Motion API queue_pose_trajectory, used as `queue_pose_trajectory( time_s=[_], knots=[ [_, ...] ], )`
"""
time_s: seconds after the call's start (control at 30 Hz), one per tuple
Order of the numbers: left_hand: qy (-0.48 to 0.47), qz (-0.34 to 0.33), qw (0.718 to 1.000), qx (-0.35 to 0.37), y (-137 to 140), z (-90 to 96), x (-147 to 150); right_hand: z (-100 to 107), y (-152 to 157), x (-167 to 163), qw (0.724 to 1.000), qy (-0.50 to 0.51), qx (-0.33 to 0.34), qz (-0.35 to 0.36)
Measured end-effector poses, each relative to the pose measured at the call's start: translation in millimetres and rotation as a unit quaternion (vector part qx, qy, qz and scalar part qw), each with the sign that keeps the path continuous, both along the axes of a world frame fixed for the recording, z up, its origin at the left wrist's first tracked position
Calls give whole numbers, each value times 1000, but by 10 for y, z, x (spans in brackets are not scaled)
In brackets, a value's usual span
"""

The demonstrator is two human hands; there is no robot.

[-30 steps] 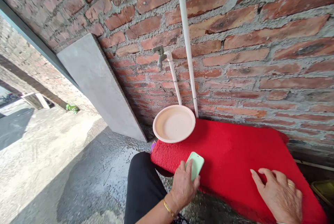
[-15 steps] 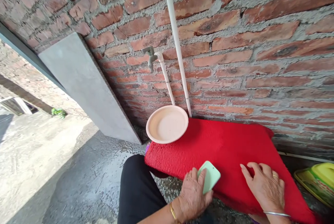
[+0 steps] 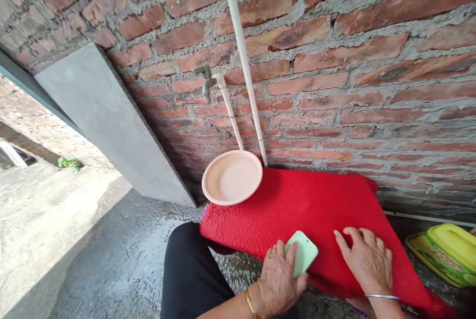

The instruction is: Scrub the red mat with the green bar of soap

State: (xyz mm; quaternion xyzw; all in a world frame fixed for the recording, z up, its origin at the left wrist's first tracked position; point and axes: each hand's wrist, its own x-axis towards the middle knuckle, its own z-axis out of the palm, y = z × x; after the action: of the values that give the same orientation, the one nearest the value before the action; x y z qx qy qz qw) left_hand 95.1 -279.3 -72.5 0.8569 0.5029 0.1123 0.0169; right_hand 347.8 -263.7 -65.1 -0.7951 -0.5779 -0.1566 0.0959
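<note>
A red cloth (image 3: 308, 200) with a fuzzy texture is spread over a low surface by the wall. My left hand (image 3: 280, 269) is closed round a pale green scrubbing brush (image 3: 305, 254) with a flat plastic back and a small hole at one corner; its underside is hidden against the cloth's near edge. To the right, my right hand (image 3: 368, 257) rests on the cloth, thumb apart and fingers loosely curved, holding nothing. A pale pink basin (image 3: 234, 180) sits on the cloth's far left corner.
Above the basin a grey tap (image 3: 205, 81) stands on a white pipe by the brick wall (image 3: 316, 81). A grey slab (image 3: 111, 121) leans at the left. Wet concrete floor (image 3: 122, 244) lies below it. At the right is a yellow-green package (image 3: 446, 254).
The view has shifted slightly, so the surroundings sit further left. My left hand has moved a little to the right over the cloth with the brush. My right hand stays on the cloth.
</note>
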Motion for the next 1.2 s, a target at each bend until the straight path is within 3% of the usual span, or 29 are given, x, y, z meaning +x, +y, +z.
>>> queue_pose_trajectory(
  time_s=[0.13,0.2,0.27,0.4,0.47,0.7,0.77,0.9,0.97,1.2],
  knots=[
    [23,108,994,4,337,129,-244,8,-7,-3,1000,3,-1,2],
    [29,124,992,7,366,120,-236,10,-11,0,1000,3,-1,3],
    [29,103,994,8,249,61,-117,9,-13,5,1000,1,2,3],
    [-4,-22,1000,5,-85,-37,166,13,-7,7,1000,-2,6,5],
    [-15,-46,999,3,-91,-6,178,16,-5,4,1000,-3,6,4],
    [30,108,994,11,427,170,-92,18,-2,-2,1000,-5,-1,2],
    [32,90,995,17,348,128,-14,17,-2,0,1000,-6,-2,1],
    [5,-39,999,15,-11,48,235,22,-3,6,1000,-5,-1,3],
    [-8,-72,997,5,-62,74,278,25,-4,7,1000,-3,0,5],
    [30,82,996,11,478,232,105,12,-5,-3,1000,-2,-9,-3]
  ],
)
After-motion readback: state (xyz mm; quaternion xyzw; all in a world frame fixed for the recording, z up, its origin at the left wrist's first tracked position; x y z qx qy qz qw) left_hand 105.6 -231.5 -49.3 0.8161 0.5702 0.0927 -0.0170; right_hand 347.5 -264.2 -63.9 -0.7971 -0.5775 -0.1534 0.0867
